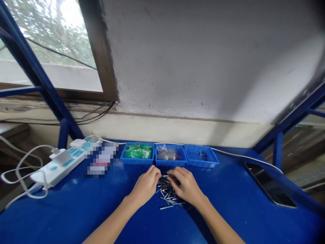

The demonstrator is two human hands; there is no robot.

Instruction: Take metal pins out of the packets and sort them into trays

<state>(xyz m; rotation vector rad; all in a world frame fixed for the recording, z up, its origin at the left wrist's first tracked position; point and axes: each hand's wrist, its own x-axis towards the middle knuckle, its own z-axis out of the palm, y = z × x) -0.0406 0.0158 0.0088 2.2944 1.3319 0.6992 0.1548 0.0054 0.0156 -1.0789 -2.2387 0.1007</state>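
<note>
A thin silver blind rivet spans the gap between my two hands, level above the table. My left hand is closed, thumb and fingers pinching its left end. At its other end, the thumb and fingers of my right hand are closed on it. Just below and between the hands lies a loose pile of blind rivets, partly covered by my right hand. One rivet lies at the pile's near edge. Behind the hands stands a blue bin with several rivets inside.
Two more blue bins hold green plastic packets and clear plastic packets. A white power strip with plugs and cables lies on the left, beside a blurred item. A phone lies right on the blue table. Blue frame posts flank it.
</note>
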